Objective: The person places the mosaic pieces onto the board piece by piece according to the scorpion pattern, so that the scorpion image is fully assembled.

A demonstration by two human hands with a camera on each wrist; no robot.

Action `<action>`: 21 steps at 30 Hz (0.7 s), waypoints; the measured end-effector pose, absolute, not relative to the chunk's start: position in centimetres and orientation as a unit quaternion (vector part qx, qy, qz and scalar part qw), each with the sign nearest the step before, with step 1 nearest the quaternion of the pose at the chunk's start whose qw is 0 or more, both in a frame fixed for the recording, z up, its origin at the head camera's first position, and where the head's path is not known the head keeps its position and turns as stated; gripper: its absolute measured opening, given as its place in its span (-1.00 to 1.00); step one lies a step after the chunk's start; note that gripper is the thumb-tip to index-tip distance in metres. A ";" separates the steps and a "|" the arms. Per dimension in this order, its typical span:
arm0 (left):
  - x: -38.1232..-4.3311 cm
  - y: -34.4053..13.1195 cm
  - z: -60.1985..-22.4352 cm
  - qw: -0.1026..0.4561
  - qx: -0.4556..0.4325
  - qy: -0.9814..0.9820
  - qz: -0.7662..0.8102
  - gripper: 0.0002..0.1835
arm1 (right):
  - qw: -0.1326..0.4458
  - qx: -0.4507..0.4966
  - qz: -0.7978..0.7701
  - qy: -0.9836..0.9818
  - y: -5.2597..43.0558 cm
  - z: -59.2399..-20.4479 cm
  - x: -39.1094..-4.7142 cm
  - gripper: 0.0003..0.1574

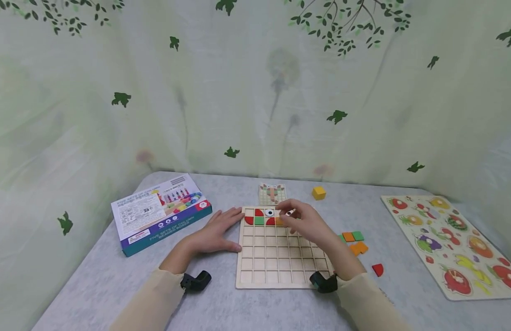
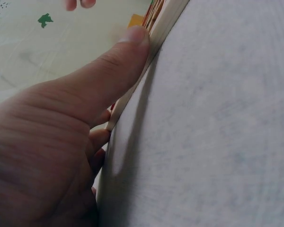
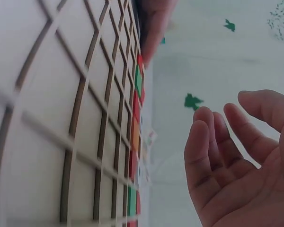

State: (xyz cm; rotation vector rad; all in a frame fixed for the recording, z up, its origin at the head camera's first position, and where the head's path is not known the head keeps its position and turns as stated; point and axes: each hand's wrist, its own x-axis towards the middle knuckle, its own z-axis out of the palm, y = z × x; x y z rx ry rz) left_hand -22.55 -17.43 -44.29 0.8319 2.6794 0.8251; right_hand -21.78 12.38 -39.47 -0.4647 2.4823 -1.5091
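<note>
Right hand (image 1: 302,221) hung released, fingers loosely bent, above the grid board's (image 1: 272,264) far edge. Left hand (image 1: 214,235) grasped nothing, fingers straight, touching the board's left edge. Coloured tiles (image 1: 259,220) sat in slots along the far edge. Beyond: patterned card (image 1: 272,194), yellow cube (image 1: 319,193) near table's (image 1: 214,312) far edge. Box (image 1: 160,211) lay by table's far left corner.

A box (image 1: 161,214) lies at left, a yellow block (image 1: 319,193) near the leafy curtain (image 1: 238,92), a fruit-printed board (image 1: 451,246) at right.
</note>
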 end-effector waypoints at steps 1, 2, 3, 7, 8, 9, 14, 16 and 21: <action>-22.6 -17.4 -44.3 0.109 0.282 0.911 0.280 0.06 | 0.097 -0.154 -0.508 0.842 12.9 -39.4 -21.7 -0.58; -22.6 -17.4 -44.3 0.108 0.282 0.911 0.280 0.06 | 0.095 -0.150 -0.506 0.844 13.5 -39.4 -21.7 -0.57; -22.6 -17.4 -44.3 0.108 0.281 0.911 0.280 0.06 | 0.095 -0.148 -0.503 0.846 14.0 -39.4 -21.7 -0.56; -22.5 -17.4 -44.3 0.110 0.279 0.912 0.278 0.07 | 0.093 -0.131 -0.486 0.859 15.9 -39.3 -21.5 -0.57; -22.5 -17.4 -44.2 0.111 0.279 0.912 0.278 0.07 | 0.094 -0.126 -0.484 0.861 16.3 -39.3 -21.5 -0.58; -22.5 -17.4 -44.2 0.111 0.279 0.912 0.278 0.07 | 0.093 -0.123 -0.479 0.864 16.7 -39.2 -21.5 -0.58; -22.4 -17.3 -44.0 0.117 0.275 0.913 0.279 0.07 | 0.088 -0.100 -0.450 0.883 18.3 -39.3 -21.6 -0.58; -22.4 -17.3 -44.0 0.118 0.273 0.913 0.278 0.07 | 0.089 -0.095 -0.438 0.889 18.9 -39.3 -21.6 -0.57; -22.5 -17.3 -44.0 0.120 0.271 0.914 0.276 0.07 | 0.099 -0.095 -0.406 0.903 20.7 -39.4 -21.6 -0.57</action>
